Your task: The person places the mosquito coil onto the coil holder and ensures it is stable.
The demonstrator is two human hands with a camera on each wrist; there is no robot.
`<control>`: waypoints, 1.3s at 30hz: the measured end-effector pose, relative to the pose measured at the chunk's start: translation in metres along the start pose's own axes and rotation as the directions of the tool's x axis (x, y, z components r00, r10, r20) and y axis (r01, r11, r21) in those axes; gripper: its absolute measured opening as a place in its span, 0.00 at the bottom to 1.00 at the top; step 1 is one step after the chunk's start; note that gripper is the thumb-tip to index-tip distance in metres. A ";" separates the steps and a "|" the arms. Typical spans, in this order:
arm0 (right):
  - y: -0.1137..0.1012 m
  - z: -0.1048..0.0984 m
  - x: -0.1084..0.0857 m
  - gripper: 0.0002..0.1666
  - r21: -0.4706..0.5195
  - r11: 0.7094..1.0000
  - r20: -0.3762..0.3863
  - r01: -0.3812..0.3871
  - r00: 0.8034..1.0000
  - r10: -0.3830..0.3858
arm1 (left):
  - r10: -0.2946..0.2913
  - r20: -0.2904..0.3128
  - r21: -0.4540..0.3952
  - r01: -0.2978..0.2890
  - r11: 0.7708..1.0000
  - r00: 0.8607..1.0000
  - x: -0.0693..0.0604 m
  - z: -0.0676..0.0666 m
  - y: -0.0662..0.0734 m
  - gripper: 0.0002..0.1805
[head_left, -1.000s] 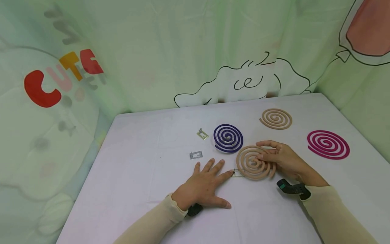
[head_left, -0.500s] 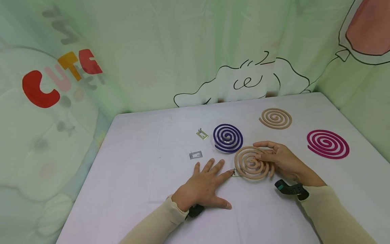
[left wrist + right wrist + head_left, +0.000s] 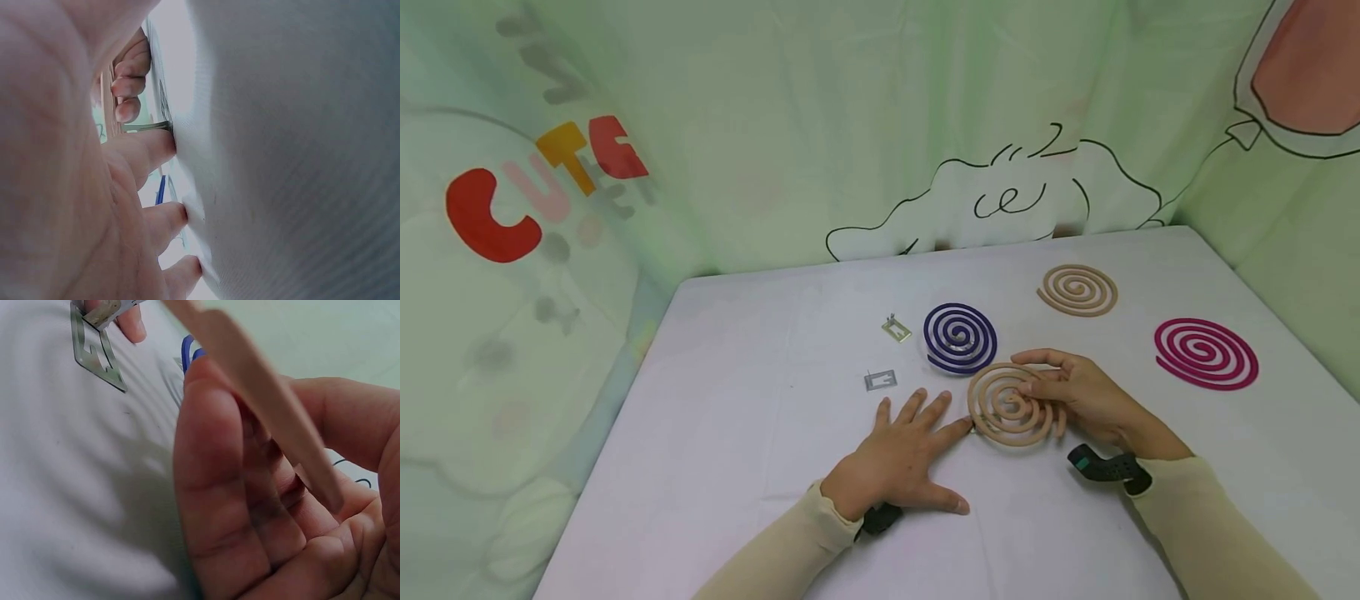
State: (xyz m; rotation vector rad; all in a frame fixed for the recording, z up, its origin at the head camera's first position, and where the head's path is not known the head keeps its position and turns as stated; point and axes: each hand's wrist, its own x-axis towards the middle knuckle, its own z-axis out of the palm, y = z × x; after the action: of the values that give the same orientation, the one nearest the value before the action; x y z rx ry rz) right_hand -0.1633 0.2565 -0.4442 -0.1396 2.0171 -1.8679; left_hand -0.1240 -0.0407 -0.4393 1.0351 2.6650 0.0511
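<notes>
you seem to be at the placing step: bringing the held tan coil [image 3: 1012, 406] onto its metal stand [image 3: 79, 344], which lies on the near side of the blue coil [image 3: 958, 336]. your right hand [image 3: 1082, 398], right of and nearer than the blue coil, pinches the tan coil at its right side between thumb and fingers. your left hand [image 3: 895, 467], nearer and to the left of the blue coil, lies with fingers straight and spread, fingertips down on the cloth, the index tip at the stand's end.

the next move likely calls for lining the coil's middle up with the upright tab, then easing it down level; whether they already meet is hidden.

mind the rim towards the blue coil: the two look close, and you could nudge it. the gold stand [image 3: 891, 334] and grey stand [image 3: 880, 387] sit to its left, with wide bare tablecloth [image 3: 752, 392] beyond them. the far tan coil [image 3: 1077, 289] and magenta coil [image 3: 1202, 352] are off to its right, well apart. the table's far edge runs behind it.
</notes>
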 end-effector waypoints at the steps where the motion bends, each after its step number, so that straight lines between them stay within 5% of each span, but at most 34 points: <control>1: 0.000 0.001 0.000 0.30 0.003 1.000 0.003 0.003 1.000 -0.003 | 0.000 0.001 0.000 0.000 1.000 1.000 0.000 0.000 0.000 0.58; 39: -0.001 0.024 0.012 0.34 0.063 0.998 0.086 -0.017 0.996 0.012 | -0.003 0.012 -0.005 0.003 1.000 1.000 -0.001 -0.002 0.001 0.60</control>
State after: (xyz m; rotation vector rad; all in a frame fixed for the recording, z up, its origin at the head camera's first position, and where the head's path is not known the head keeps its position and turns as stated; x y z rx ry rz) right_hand -0.1661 0.2306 -0.4465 -0.1837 1.8952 -1.8818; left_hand -0.1232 -0.0407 -0.4373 1.0265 2.6546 0.0510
